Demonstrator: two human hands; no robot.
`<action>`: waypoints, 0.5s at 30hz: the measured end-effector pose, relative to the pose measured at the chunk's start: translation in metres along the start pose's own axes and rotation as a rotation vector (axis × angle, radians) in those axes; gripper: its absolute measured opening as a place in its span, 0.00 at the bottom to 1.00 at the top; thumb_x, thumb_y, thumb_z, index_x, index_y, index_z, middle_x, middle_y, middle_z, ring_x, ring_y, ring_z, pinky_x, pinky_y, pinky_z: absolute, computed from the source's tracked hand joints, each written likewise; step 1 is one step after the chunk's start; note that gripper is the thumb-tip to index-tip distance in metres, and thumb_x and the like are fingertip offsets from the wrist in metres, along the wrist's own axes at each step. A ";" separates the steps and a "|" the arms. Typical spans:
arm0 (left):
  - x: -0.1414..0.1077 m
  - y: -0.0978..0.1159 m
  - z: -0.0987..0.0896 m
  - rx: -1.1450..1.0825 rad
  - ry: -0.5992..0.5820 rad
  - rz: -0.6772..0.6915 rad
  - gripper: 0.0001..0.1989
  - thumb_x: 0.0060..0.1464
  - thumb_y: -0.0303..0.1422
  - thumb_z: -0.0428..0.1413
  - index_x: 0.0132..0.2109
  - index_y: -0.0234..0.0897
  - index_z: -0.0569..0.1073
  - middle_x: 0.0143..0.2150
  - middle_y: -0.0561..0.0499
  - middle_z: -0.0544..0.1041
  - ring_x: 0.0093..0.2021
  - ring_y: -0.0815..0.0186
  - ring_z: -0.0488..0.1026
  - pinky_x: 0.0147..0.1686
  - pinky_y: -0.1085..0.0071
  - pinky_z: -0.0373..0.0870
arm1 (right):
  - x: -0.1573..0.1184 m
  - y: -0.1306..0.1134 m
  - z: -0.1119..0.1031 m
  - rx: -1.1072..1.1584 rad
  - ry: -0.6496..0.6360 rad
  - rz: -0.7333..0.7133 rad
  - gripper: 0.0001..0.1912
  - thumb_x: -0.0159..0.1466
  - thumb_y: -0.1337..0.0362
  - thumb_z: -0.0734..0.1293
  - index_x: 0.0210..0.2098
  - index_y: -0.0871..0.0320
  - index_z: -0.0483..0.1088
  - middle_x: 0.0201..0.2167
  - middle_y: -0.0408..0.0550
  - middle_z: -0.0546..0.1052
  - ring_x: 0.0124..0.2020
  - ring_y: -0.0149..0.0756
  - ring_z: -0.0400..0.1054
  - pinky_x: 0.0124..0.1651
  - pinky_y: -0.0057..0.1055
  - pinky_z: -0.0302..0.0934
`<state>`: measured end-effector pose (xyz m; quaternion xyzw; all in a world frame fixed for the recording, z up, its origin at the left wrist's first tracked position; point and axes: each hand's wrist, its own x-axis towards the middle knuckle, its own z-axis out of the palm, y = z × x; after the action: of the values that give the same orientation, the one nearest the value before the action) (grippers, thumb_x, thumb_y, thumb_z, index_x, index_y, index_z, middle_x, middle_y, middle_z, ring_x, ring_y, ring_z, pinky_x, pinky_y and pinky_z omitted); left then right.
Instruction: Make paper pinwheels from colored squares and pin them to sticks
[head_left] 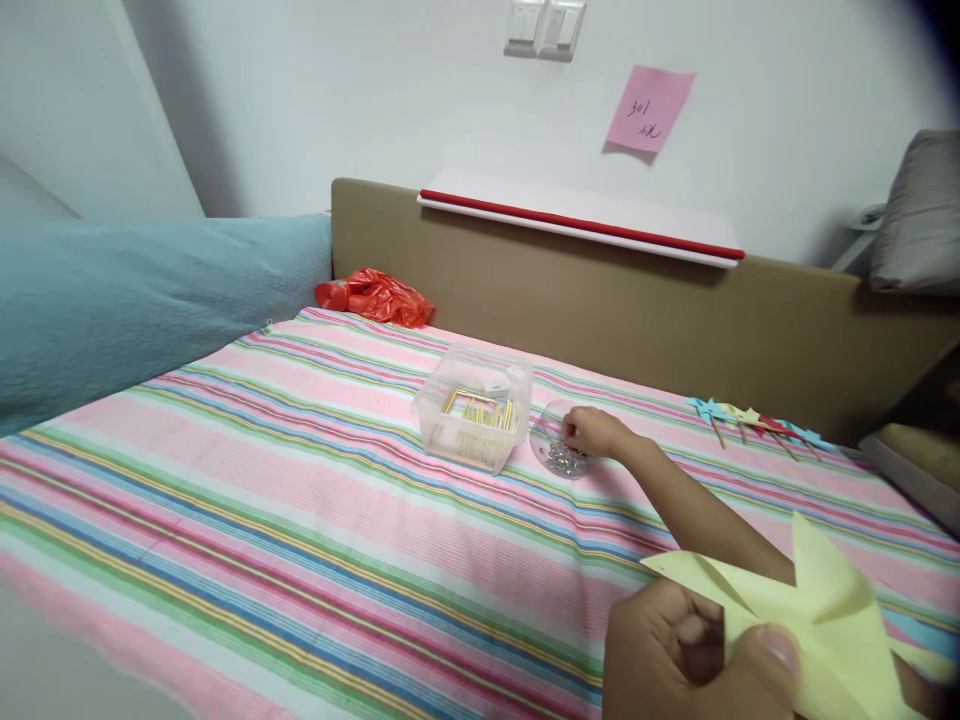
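My left hand [697,650], low at the right, grips a pale yellow paper pinwheel [810,630] with the thumb pressed on its front; some blades are folded toward the middle. Farther off, my right hand [589,430] is over a small clear round container [537,452] of silvery metal pieces [564,460]. Its fingers are pinched together, and whatever is between them is too small to make out. Just left of it is a clear plastic box [459,440] holding thin yellowish sticks [487,412].
Several finished pinwheels [772,425] on sticks lie at the back right of the striped cloth [337,540]. A red plastic bag [382,298] rests by the brown board [570,310] at the back. A box [911,470] stands at the right edge, a blue-green cushion [165,300] at the left.
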<state>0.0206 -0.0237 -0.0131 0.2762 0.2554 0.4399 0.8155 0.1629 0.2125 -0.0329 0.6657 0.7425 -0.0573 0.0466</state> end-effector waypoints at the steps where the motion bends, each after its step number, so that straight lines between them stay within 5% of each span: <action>1: 0.001 0.000 -0.001 0.011 -0.010 0.022 0.27 0.36 0.52 0.71 0.27 0.34 0.70 0.22 0.53 0.68 0.22 0.73 0.61 0.23 0.75 0.56 | -0.004 0.001 -0.004 0.032 0.038 -0.017 0.09 0.68 0.60 0.68 0.42 0.60 0.74 0.43 0.49 0.78 0.42 0.37 0.73 0.47 0.39 0.70; 5: 0.004 0.009 -0.007 0.012 -0.009 0.071 0.26 0.41 0.53 0.69 0.30 0.32 0.73 0.23 0.52 0.71 0.22 0.71 0.63 0.24 0.74 0.57 | -0.047 0.014 -0.018 0.193 0.198 -0.092 0.05 0.65 0.66 0.65 0.36 0.58 0.73 0.38 0.47 0.79 0.38 0.35 0.72 0.42 0.31 0.65; 11: -0.001 0.016 -0.005 -0.026 -0.006 0.104 0.27 0.41 0.52 0.70 0.29 0.32 0.72 0.21 0.53 0.70 0.21 0.73 0.62 0.23 0.75 0.58 | -0.152 0.046 -0.001 0.500 0.336 -0.061 0.12 0.66 0.55 0.63 0.34 0.55 0.72 0.29 0.44 0.78 0.28 0.37 0.70 0.31 0.31 0.62; 15: -0.001 0.011 0.001 -0.029 -0.013 0.128 0.25 0.41 0.49 0.71 0.27 0.32 0.71 0.21 0.53 0.71 0.21 0.73 0.63 0.24 0.76 0.60 | -0.163 0.040 -0.003 0.486 0.459 -0.028 0.12 0.65 0.56 0.62 0.31 0.55 0.71 0.28 0.45 0.78 0.29 0.37 0.70 0.32 0.32 0.63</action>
<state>0.0142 -0.0201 -0.0048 0.2831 0.2256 0.4930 0.7912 0.2201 0.0574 -0.0076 0.6426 0.7075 -0.0819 -0.2826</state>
